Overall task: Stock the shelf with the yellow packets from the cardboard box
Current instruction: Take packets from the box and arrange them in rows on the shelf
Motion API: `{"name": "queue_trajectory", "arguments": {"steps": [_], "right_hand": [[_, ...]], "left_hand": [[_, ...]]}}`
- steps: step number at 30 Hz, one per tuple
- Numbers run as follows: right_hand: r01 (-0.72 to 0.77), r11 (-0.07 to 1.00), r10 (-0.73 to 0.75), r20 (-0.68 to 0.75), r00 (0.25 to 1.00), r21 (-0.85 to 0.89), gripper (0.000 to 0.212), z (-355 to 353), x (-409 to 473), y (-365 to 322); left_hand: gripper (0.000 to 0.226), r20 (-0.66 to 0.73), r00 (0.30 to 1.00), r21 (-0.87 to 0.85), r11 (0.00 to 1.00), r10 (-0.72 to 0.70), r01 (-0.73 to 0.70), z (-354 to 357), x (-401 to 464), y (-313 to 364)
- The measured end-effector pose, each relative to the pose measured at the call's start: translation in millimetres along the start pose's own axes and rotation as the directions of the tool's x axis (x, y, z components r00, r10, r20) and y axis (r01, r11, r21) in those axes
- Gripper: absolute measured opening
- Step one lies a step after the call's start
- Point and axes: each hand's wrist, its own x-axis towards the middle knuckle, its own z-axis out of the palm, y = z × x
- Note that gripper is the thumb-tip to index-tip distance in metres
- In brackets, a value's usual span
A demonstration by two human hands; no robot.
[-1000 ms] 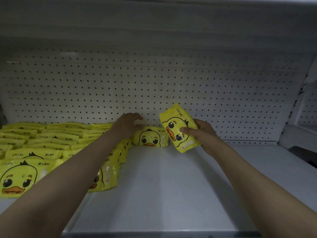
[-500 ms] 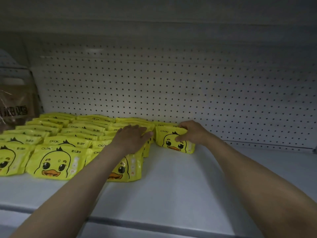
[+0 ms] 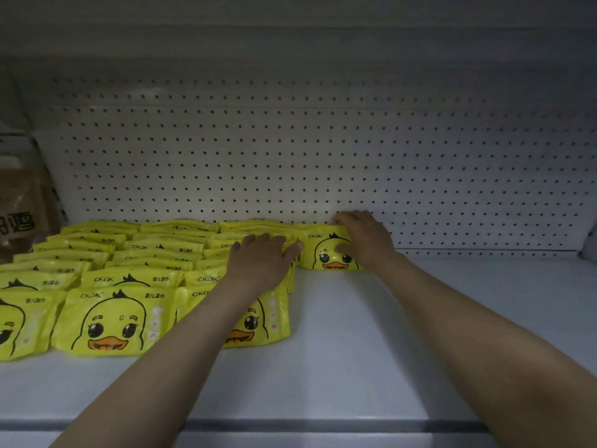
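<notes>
Rows of yellow duck-face packets (image 3: 113,318) cover the left half of the white shelf (image 3: 371,350). One more yellow packet (image 3: 318,253) stands upright at the back, just right of the rows and against the pegboard. My right hand (image 3: 366,242) grips it, fingers over its top edge and thumb on its front. On the tops of the packets in the rightmost row, my left hand (image 3: 261,258) lies flat with its fingers straight. The cardboard box is out of view.
A white pegboard wall (image 3: 323,150) closes the back of the shelf, with another shelf board overhead. A brown printed bag (image 3: 22,215) stands at the far left behind the packets. The shelf's front lip (image 3: 290,426) runs along the bottom.
My right hand brought the tilted packet down and stood it at the back beside the rows. My left hand shifted from the back packets onto the rightmost row. The view has panned right.
</notes>
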Motion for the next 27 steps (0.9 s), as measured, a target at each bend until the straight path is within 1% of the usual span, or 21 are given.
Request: {"name": "queue_trajectory", "arguments": {"steps": [4,6,8,11,14,16,20,23,27], "right_hand": [[-0.065,0.994,0.062,-0.034,0.997,-0.085,0.058,2,-6,-12],[-0.099,0.989,0.097,-0.019,0.995,-0.111,0.058,0,-9,-17],[-0.131,0.985,0.131,-0.003,0.991,-0.110,0.057,-6,-12,-22],[-0.170,0.980,0.169,-0.022,0.985,-0.100,0.057,-22,-15,-30],[-0.173,0.981,0.173,-0.014,0.985,-0.082,0.058,-48,-18,-45],[-0.145,0.988,0.145,0.003,0.989,-0.061,0.058,-66,-21,-58],[-0.028,0.999,0.029,-0.022,0.999,0.033,0.056,-94,-37,-89],[0.060,0.994,-0.056,-0.047,0.997,0.087,0.055,-112,-58,-114],[0.157,0.979,-0.150,-0.063,0.987,0.130,0.052,-129,-95,-152]], "left_hand": [[0.070,-0.012,1.000,0.027,1.000,0.010,-0.010,3,1,-1],[0.071,-0.005,1.000,0.024,1.000,0.010,-0.010,3,1,-1],[0.072,0.016,1.000,0.005,1.000,0.008,-0.008,0,2,-2],[0.073,0.049,0.999,-0.022,1.000,0.021,-0.020,-8,3,-5],[0.073,0.038,0.999,-0.032,0.999,0.028,-0.027,-22,3,-12],[0.072,0.006,0.999,-0.082,0.996,0.036,-0.035,-32,-1,-19],[0.056,-0.148,0.989,-0.189,0.981,0.021,-0.049,-61,-31,-32],[0.053,-0.224,0.975,-0.203,0.978,-0.004,-0.043,-83,-66,-44],[0.053,-0.311,0.948,-0.191,0.982,-0.064,0.003,-106,-125,-62]]}}
